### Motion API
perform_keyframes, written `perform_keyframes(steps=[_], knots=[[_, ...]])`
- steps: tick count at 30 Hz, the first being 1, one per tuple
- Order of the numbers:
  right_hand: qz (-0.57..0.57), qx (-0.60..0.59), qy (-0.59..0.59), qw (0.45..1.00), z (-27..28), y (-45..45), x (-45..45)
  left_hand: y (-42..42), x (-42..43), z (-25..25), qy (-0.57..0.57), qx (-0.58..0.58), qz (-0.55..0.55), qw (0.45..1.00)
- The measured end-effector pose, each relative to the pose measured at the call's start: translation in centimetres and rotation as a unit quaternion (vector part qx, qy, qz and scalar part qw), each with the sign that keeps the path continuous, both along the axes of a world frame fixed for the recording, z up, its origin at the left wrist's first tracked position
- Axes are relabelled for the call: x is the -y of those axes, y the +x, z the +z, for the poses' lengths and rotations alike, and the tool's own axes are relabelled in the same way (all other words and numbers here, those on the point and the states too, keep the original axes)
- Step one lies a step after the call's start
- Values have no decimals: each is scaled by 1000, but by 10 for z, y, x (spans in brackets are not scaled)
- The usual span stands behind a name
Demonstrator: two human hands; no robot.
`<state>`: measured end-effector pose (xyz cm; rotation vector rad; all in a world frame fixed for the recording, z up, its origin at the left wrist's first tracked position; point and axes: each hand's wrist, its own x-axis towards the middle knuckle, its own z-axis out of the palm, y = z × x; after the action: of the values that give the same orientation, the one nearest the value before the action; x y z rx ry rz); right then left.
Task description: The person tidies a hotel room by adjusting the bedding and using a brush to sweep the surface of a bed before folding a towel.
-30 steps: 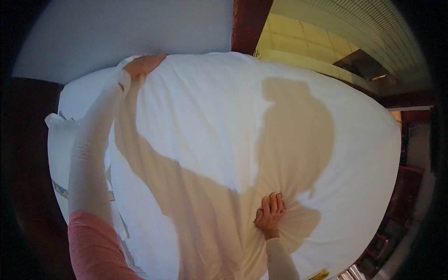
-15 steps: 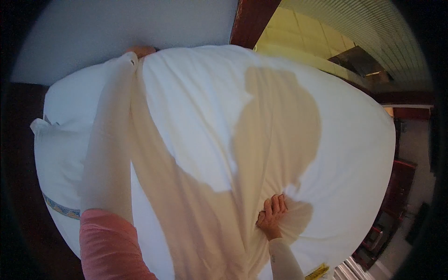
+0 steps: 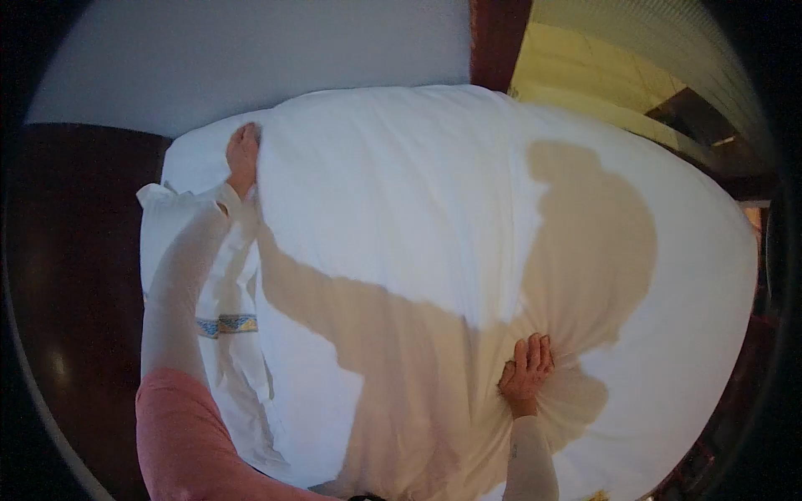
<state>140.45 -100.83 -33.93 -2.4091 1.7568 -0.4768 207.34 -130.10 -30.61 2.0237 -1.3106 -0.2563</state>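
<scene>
A large white sheet (image 3: pixel 384 175) covers the bed, with my shadow across it. Its left edge rises in a long fold. My left hand (image 3: pixel 242 159) lies along that fold near the wall, fingers stretched out and close together. Further right, my right hand (image 3: pixel 528 371) presses down on the sheet, its fingers slightly bent and apart. Creases spread out from under it. Beneath my left forearm lies a white cloth (image 3: pixel 238 367) with a blue and yellow patterned band (image 3: pixel 227 325).
A grey-blue wall (image 3: pixel 251 58) stands along the bed's far side. Dark wood (image 3: pixel 75 250) borders the left. At the upper right are a wooden post (image 3: pixel 499 42) and a yellow tiled surface (image 3: pixel 585 58). A small yellow item shows at the bottom edge.
My left hand has come back from the far edge by the wall and shows fully. The view has shifted left, exposing more of the patterned cloth. My right hand stays pressed on the sheet.
</scene>
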Motion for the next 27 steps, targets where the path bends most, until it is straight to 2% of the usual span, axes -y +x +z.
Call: perform_keyframes(steps=[1,2,3,4,6,7,8,9,11,12,14,16,17,18,19,21,24,27], knots=[[4,1,-17,1000,1,0,-1,-44,-8,27,53,-161,115,979],[0,-19,0,1000,5,0,0,-77,-15,46,84,-244,174,950],[7,-16,-1,1000,8,1,3,-98,-19,62,101,-251,166,948],[10,-15,1,1000,12,2,4,-85,-22,64,0,66,-83,994],[10,-18,3,1000,14,2,6,-68,5,79,64,28,-165,984],[16,-20,7,1000,13,0,5,-75,15,103,224,-322,20,920],[16,-22,13,1000,13,-1,3,-72,8,91,218,-146,-52,964],[17,-21,3,1000,13,1,2,-66,2,76,195,52,-90,975],[26,-21,-16,999,11,-1,6,-61,22,51,306,256,-74,914],[16,-19,-9,1000,9,-1,6,-68,29,42,201,302,-63,930],[-2,-9,12,1000,9,0,1,-127,35,67,-17,399,-28,917],[-5,1,5,1000,8,1,1,-218,56,102,-16,330,-125,935],[-5,3,1,1000,9,1,2,-265,55,109,-74,258,-222,938],[-8,2,7,1000,10,1,2,-311,52,106,-57,243,-280,927],[-10,0,17,1000,10,2,3,-365,40,131,26,126,-321,938],[-10,2,24,1000,12,1,2,-432,26,138,127,167,-364,908],[0,15,8,1000,9,-1,4,-462,35,98,206,222,-394,868],[-9,23,-18,1000,0,-1,4,-469,55,91,106,137,-411,895]])
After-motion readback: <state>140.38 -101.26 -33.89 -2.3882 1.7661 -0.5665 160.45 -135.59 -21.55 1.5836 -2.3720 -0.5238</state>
